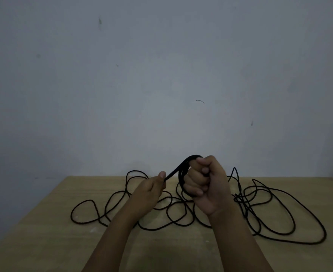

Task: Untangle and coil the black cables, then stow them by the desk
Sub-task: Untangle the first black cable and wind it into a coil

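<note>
Cable (183,211) mostly sprawls loose on the counter (44,242) — right hand (204,185) grips the small coil, left hand (153,185) pinches the feeding strand beside it. Keep loops even, tension light.

Dim, underexposed head view with a cold bluish cast on the wall (161,75); brightest near centre, falling off to dark corners. Soft broad shadow on the desk (44,242) at the lower edge, no glare anywhere. Slightly soft overall, fine grain, mild wide-angle bowing of the desk's far edge.
</note>
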